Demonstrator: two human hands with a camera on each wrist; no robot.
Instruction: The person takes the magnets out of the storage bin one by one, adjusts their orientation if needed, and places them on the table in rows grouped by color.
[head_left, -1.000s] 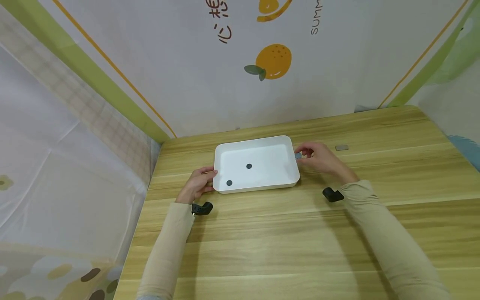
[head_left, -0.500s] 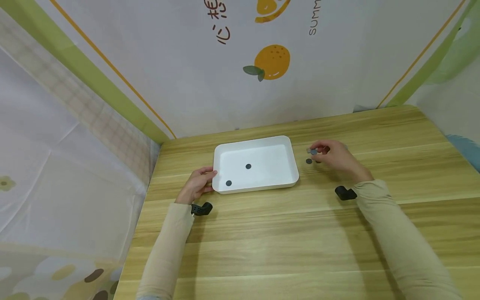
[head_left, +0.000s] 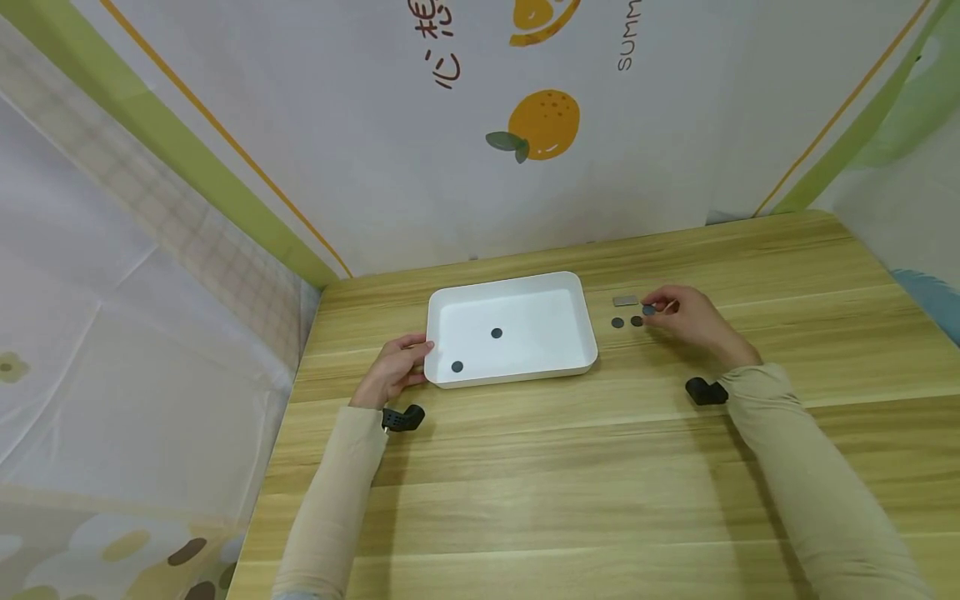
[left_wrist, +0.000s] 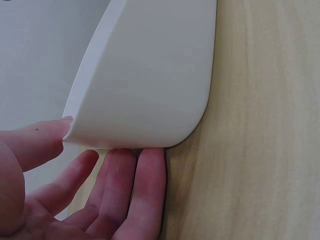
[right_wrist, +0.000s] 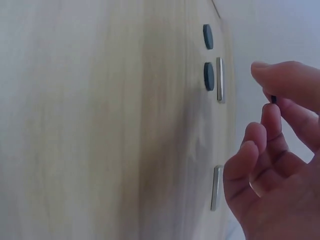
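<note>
My left hand [head_left: 393,367] grips the left end of a white rectangular tray [head_left: 517,379]. In the left wrist view its thumb lies over the tray rim [left_wrist: 69,131] and the fingers touch the outer wall from below. Two dark round discs [head_left: 497,333] lie apart inside the tray. To the right of the tray, my right hand [head_left: 693,321] pinches a similar small disc [head_left: 648,309] between thumb and fingers, above the table. Close by on the wood lie two more dark discs [right_wrist: 208,76] and a flat grey metal bar [head_left: 625,301].
The right wrist view shows a second metal bar [right_wrist: 216,188], which the right hand hides in the head view. Wood-grain table [head_left: 540,492] surrounds the tray. A printed white cloth [head_left: 637,183] hangs behind the table's back edge.
My right hand has moved right with its disc, from the tray's right end past the two loose discs and the nearer bar, uncovering them. Left hand and tray have stayed put.
</note>
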